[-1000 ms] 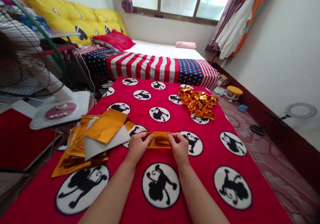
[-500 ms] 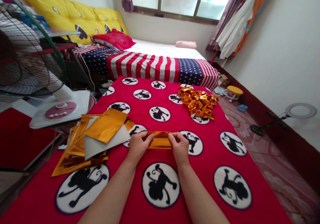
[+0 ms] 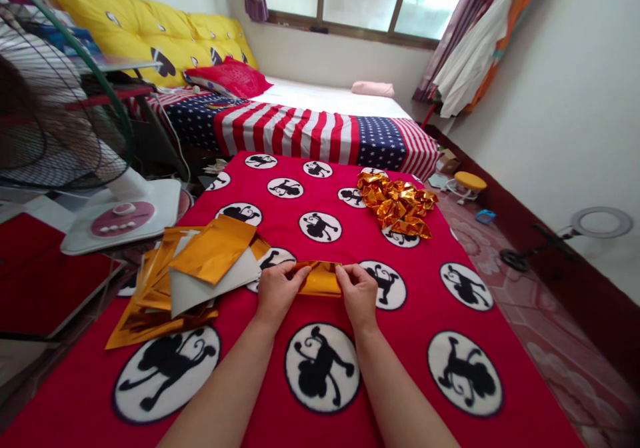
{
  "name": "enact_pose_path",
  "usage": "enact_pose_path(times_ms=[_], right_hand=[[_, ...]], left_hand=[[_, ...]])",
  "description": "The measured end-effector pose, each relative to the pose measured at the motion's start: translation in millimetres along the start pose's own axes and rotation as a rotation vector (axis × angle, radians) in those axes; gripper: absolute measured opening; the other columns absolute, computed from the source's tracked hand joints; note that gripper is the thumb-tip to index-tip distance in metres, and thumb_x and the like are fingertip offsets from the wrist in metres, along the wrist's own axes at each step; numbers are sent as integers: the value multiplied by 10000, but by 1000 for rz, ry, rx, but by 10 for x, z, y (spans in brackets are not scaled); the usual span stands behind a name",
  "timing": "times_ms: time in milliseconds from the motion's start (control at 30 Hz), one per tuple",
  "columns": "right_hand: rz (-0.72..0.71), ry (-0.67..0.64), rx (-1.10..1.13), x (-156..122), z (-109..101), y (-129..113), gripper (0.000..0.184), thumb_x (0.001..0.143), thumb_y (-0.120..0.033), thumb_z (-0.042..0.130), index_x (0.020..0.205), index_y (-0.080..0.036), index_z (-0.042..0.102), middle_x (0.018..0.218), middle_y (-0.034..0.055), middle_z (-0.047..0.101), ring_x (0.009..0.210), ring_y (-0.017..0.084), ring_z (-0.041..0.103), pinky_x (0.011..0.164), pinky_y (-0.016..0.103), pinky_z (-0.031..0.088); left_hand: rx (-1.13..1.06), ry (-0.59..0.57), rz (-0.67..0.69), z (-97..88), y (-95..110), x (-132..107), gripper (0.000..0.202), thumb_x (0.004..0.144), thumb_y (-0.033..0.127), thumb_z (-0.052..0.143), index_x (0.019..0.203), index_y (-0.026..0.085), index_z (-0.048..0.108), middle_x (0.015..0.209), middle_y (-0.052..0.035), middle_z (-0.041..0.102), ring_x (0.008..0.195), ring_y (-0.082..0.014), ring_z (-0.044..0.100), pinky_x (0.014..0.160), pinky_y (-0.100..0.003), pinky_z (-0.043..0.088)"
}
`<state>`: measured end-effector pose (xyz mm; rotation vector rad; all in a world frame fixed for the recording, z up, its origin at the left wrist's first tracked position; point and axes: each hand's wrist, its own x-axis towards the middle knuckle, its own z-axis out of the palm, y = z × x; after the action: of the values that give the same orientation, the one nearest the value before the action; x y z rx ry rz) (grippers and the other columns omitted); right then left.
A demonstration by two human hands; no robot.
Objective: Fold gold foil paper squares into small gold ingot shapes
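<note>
A strip of gold foil paper (image 3: 320, 280) is stretched level between my two hands, just above or on the red cloth. Its left end is pinched by my left hand (image 3: 280, 291), thumb on top. At the other end, my right hand (image 3: 359, 293) grips it the same way. To the left lies a loose pile of gold foil sheets (image 3: 213, 251), some with their pale backs up. Beyond my right hand sits a heap of shiny folded gold foil pieces (image 3: 397, 201).
A red cloth with monkey prints (image 3: 400, 375) covers the surface under my hands. On the left stands a fan (image 3: 120, 215), close to the foil pile. A bed (image 3: 310, 131) is behind. A yellow stool (image 3: 469, 181) and a ring light (image 3: 601, 222) are on the right.
Both hands keep their pinch on the foil strip and barely move. The strip's surface bends slightly and catches the light differently.
</note>
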<state>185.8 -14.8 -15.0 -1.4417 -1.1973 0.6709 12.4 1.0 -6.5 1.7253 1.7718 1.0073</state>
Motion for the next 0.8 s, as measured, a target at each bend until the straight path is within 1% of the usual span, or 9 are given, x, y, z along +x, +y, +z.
enact_pose_path(times_ms=[167,233,367,633,800], right_hand=[[-60,-4,-225,5,28,31,265,836,-372,585,676,-175,661,639,6,628,591,135,540,596,243,404],[-79,-7,-310,10,37,31,257,833,-356,576,669,-181,669,644,8,636,587,135,543,597,244,400],[-94,-8,-418,22,50,-2,243,824,-323,564,651,-189,668,650,12,645,594,140,558,608,248,396],[-53,-13,-583,47,68,-89,222,809,-290,553,638,-194,656,663,7,651,607,142,578,630,256,376],[-45,-22,-670,49,75,-137,217,829,-279,543,661,-195,652,688,4,662,614,137,573,615,255,342]], left_hand=[[288,48,6,-25,98,-62,290,826,437,596,659,210,666,638,-8,672,585,-146,568,553,-263,287],[352,62,29,-27,115,-75,280,836,419,591,658,211,652,674,-13,689,622,-157,591,558,-269,281],[392,68,71,-6,109,-79,240,858,381,571,709,214,657,751,-18,711,696,-171,623,594,-271,313],[431,71,101,40,94,-93,212,876,361,554,793,211,680,805,-40,697,790,-200,627,646,-283,378],[483,90,137,35,92,-94,195,867,380,575,834,220,681,971,-52,637,814,-193,599,636,-287,404]])
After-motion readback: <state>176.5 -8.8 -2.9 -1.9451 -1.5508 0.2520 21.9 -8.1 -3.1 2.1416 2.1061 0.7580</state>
